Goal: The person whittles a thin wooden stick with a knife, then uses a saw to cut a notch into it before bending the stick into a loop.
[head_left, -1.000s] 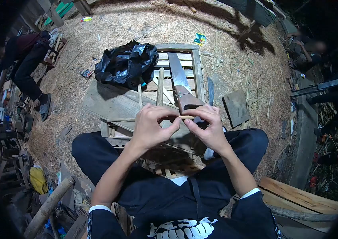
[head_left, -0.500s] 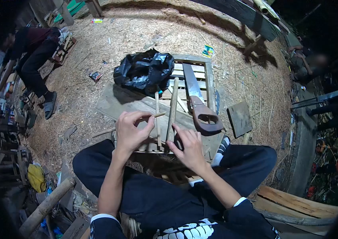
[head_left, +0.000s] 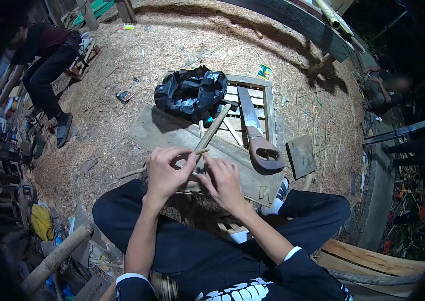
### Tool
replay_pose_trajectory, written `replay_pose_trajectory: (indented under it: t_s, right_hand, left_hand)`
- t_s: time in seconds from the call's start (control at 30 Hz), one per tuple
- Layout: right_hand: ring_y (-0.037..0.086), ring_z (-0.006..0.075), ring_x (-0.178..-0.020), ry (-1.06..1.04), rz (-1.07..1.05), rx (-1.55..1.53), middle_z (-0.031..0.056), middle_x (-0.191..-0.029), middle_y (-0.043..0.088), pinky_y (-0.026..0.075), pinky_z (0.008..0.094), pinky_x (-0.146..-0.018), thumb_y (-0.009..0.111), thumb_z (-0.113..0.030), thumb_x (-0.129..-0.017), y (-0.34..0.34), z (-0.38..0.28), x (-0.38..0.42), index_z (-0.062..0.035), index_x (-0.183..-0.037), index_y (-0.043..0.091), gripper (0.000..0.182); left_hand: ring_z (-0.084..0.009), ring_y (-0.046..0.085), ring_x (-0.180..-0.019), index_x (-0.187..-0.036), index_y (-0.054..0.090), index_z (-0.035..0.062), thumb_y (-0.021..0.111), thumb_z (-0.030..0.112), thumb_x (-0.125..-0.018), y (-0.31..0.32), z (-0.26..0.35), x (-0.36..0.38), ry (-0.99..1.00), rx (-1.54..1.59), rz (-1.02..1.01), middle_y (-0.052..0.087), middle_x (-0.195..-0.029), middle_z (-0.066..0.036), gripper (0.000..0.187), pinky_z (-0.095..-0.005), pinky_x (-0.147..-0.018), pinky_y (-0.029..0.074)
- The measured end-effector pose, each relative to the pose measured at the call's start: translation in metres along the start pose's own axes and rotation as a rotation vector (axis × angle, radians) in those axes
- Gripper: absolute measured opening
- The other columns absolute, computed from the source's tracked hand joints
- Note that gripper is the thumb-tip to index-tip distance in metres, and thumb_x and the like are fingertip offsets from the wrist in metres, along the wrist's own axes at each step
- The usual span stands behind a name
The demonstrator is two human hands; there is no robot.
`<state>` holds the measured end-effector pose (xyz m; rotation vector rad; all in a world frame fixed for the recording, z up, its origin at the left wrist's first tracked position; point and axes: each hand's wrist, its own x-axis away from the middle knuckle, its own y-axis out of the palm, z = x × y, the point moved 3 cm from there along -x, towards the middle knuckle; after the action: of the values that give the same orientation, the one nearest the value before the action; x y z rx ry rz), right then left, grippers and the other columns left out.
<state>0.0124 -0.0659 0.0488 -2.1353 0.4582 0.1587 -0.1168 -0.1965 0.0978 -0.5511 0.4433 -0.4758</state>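
My left hand [head_left: 164,173] pinches a short thin wooden stick [head_left: 202,150] between thumb and forefinger. Close beside it, my right hand [head_left: 223,183] has its thumb and forefinger apart, the forefinger's tip at the short stick's end. A thicker wooden rod [head_left: 215,123] slants across the low wooden bench [head_left: 172,131], its near end hidden behind my left hand. A thin pale stick [head_left: 201,128] lies partly under that rod. To the right rests a handsaw [head_left: 258,143] with a brown handle, and a black plastic bag [head_left: 191,93] sits at the bench's far side.
A square wooden block [head_left: 301,156] lies on the shaving-covered ground right of the bench. One person [head_left: 47,75] bends at the far left; another person [head_left: 383,88] is at the right. A thick pole [head_left: 59,258] juts in at lower left, with wooden boards [head_left: 368,261] at lower right.
My right hand has moved left, closer to the short stick in my left hand. The thicker rod has swung from nearly upright in view to a slant. The view has shifted slightly.
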Motion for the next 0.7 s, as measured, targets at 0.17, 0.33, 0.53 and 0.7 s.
replay_pose_trajectory:
  t_s: [0.17,0.33,0.53,0.7]
  right_hand:
    - [0.055,0.0312,-0.122,0.127,0.057,0.157,0.0118,-0.129,0.063,0.036,0.0467,-0.105,0.078,-0.032,-0.091,-0.042,0.038,0.047,-0.0081,-0.143,0.061,0.060]
    - [0.046,0.0325,-0.132,0.198,0.005,0.303,0.0115,-0.138,0.055,0.031,0.0498,-0.110,0.085,-0.042,-0.082,-0.082,0.059,0.086,-0.0093,-0.144,0.061,0.074]
    - [0.043,0.0381,-0.136,0.298,0.164,0.283,0.0172,-0.144,0.048,0.031,0.0549,-0.114,0.086,-0.049,-0.078,-0.093,0.090,0.092,-0.0126,-0.146,0.059,0.082]
    - [0.033,0.0436,-0.146,0.286,0.216,0.183,0.0215,-0.157,0.038,0.028,0.0556,-0.121,0.084,-0.042,-0.083,-0.084,0.106,0.104,-0.0135,-0.152,0.054,0.080]
  left_hand:
    - [-0.0221,0.072,-0.077,-0.089,0.081,0.0092,0.080,0.020,-0.084,0.014,0.019,0.005,0.076,0.009,-0.088,0.078,-0.084,-0.005,0.012,-0.0352,-0.078,0.048]
    - [-0.0210,0.069,-0.074,-0.089,0.081,0.0089,0.081,0.016,-0.082,0.040,0.037,0.015,0.242,0.031,-0.154,0.077,-0.083,-0.004,0.010,-0.0348,-0.072,0.044]
    - [-0.0213,0.072,-0.076,-0.087,0.081,0.0092,0.080,0.016,-0.082,0.070,0.046,0.014,0.268,0.028,-0.219,0.078,-0.083,-0.004,0.008,-0.0352,-0.073,0.046]
    - [-0.0228,0.073,-0.075,-0.085,0.081,0.0081,0.080,0.017,-0.082,0.090,0.046,0.014,0.287,0.025,-0.208,0.077,-0.081,-0.006,0.009,-0.0346,-0.073,0.048]
